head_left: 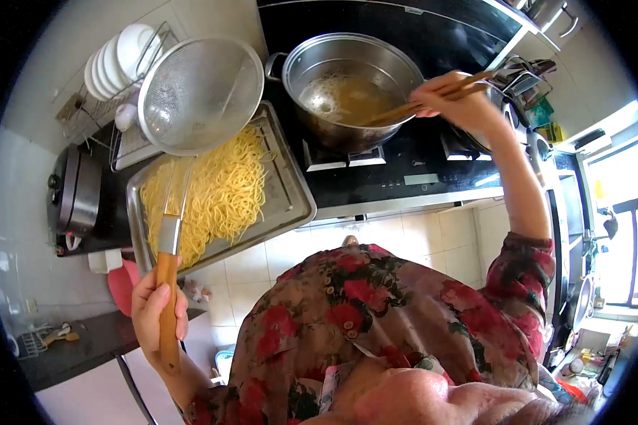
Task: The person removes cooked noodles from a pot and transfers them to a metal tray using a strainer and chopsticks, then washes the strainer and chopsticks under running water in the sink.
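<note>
At eight o'clock the left hand [160, 306] grips a strainer [200, 95] (its frame crossing above noodles [216, 202]). At two, the right hand [457, 105] clasps chopsticks [397, 112] reaching into the pot [347, 138].

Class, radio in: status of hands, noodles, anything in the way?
Left hand gripping strainer by handle. Right hand holding chopsticks, angled into pot. Noodles spread on tray. Strainer hiding part of tray.
</note>
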Tool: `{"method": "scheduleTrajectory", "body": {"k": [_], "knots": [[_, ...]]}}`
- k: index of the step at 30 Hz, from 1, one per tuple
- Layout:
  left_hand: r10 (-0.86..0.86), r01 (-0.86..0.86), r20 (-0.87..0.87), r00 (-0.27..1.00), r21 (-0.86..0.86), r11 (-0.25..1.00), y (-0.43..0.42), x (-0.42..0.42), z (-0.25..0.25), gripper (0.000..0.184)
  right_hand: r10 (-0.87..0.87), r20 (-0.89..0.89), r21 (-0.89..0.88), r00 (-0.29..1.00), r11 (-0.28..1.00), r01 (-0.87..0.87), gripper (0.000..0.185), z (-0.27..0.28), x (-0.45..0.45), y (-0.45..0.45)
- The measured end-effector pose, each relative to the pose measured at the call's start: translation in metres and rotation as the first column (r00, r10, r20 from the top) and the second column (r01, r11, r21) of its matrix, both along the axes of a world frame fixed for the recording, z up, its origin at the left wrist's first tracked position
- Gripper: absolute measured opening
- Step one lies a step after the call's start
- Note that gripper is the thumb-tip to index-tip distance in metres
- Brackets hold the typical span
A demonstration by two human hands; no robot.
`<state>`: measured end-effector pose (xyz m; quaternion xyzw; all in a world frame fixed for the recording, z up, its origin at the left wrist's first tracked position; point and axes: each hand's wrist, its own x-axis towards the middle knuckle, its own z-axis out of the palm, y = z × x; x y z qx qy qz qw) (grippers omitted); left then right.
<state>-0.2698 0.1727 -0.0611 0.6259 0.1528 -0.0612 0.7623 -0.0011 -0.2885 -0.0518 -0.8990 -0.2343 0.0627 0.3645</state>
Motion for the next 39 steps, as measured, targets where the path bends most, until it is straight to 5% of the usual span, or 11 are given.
{"method": "scheduleTrajectory", "body": {"k": [2,5,8,9,10,13,31,35,36,38,39], "knots": [[-0.025,0.025,0.004,1.000,-0.031,0.999,-0.012,0.015,-0.002,0.043,0.250,0.329,-0.188,0.911,0.962,-0.196,0.021,-0.035,0.018,0.008],[-0.029,0.028,-0.005,1.000,-0.002,1.000,-0.032,0.034,-0.002,0.046,0.293,0.419,-0.294,0.860,0.939,-0.177,0.017,-0.073,0.053,0.014],[-0.029,0.029,-0.058,0.998,-0.008,1.000,-0.050,0.049,-0.002,0.046,0.174,0.357,-0.190,0.918,0.975,-0.111,0.016,-0.037,0.058,-0.018],[-0.045,0.045,-0.060,0.997,-0.006,0.999,-0.055,0.052,-0.001,0.047,0.076,0.146,-0.151,0.986,0.987,-0.054,0.014,-0.027,0.049,-0.027],[-0.059,0.059,-0.064,0.996,-0.004,0.998,-0.061,0.054,-0.001,0.047,0.257,0.185,-0.330,0.949,0.925,-0.186,0.013,-0.007,0.041,-0.029],[-0.014,0.013,-0.081,0.997,-0.013,1.000,-0.077,0.061,0.000,0.044,0.382,0.247,-0.191,0.891,0.920,-0.341,0.014,0.000,0.033,-0.028],[-0.188,0.188,-0.045,0.981,-0.021,0.982,-0.034,0.086,-0.004,0.046,0.370,0.186,-0.358,0.910,0.888,-0.288,0.012,-0.006,0.016,0.006],[-0.246,0.246,-0.002,0.969,-0.006,0.969,-0.016,0.086,-0.005,0.047,0.010,0.149,-0.095,0.989,0.995,0.004,0.012,-0.044,0.057,-0.015],[-0.246,0.246,0.008,0.969,-0.013,0.969,-0.012,0.087,-0.004,0.047,0.100,0.092,-0.294,0.991,0.953,-0.069,0.013,-0.020,0.046,-0.012],[-0.243,0.242,-0.012,0.970,-0.061,0.968,-0.007,0.083,-0.005,0.046,0.232,0.092,-0.169,0.968,0.962,-0.214,0.015,-0.007,0.014,-0.002],[-0.250,0.249,-0.007,0.968,-0.046,0.967,-0.006,0.084,-0.007,0.046,0.281,0.196,-0.334,0.939,0.920,-0.206,0.016,-0.005,0.010,0.011]]}}
